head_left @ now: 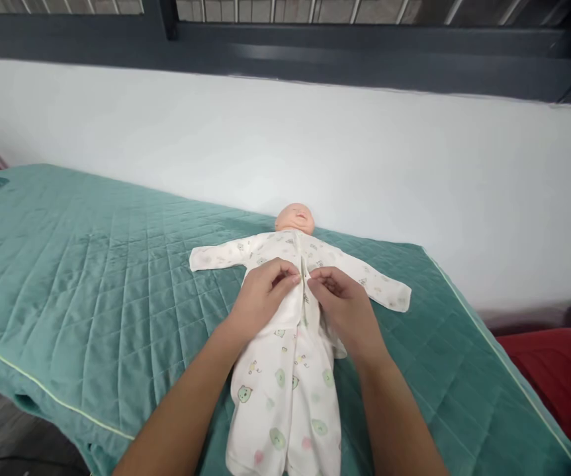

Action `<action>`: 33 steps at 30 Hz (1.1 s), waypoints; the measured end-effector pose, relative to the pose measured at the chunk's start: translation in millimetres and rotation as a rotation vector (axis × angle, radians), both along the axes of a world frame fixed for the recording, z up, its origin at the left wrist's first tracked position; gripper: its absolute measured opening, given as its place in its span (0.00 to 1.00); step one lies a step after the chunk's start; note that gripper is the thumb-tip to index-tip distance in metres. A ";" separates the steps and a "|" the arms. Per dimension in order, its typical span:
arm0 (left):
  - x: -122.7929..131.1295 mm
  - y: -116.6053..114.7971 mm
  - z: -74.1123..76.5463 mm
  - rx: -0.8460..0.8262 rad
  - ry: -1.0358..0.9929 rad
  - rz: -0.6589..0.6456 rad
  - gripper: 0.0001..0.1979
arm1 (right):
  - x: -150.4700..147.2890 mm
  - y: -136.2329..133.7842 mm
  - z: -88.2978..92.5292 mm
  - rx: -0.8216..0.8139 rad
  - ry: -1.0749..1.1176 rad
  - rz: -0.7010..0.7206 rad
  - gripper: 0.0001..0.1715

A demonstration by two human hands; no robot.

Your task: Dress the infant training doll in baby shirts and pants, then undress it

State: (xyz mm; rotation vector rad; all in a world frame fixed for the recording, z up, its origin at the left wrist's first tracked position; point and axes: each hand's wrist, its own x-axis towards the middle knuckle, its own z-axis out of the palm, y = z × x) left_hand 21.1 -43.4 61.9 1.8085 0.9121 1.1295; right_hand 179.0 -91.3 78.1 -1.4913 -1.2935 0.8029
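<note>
A baby doll (295, 217) lies on its back, its head toward the wall. It wears a white printed shirt (260, 248), sleeves spread out to both sides, and white pants (285, 396) with green and pink prints. At the chest, my left hand (270, 291) pinches the left edge of the shirt's front opening. Opposite it, my right hand (342, 297) has its fingers closed on the other edge. A narrow gap shows between the two edges above and between my fingertips. Any fastener under the fingers is too small to make out.
A green quilted cover (116, 277) with a hole at the far left spreads under the doll. Behind it rises a white wall (285, 145) below a dark window frame (315, 56). Something red (558, 370) stands beyond the right edge.
</note>
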 end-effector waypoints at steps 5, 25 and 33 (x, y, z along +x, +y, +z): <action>-0.6 -1.0 -1.2 -0.114 -0.056 -0.035 0.07 | -2.6 0.5 -3.9 -0.006 0.219 0.013 0.12; -4.6 5.4 -12.1 -0.196 -0.217 -0.134 0.06 | -1.6 -2.1 -8.2 -0.025 0.087 0.089 0.13; -2.3 8.3 -16.1 -0.223 -0.279 -0.173 0.08 | -6.1 -1.3 -7.2 -0.060 -0.042 0.110 0.17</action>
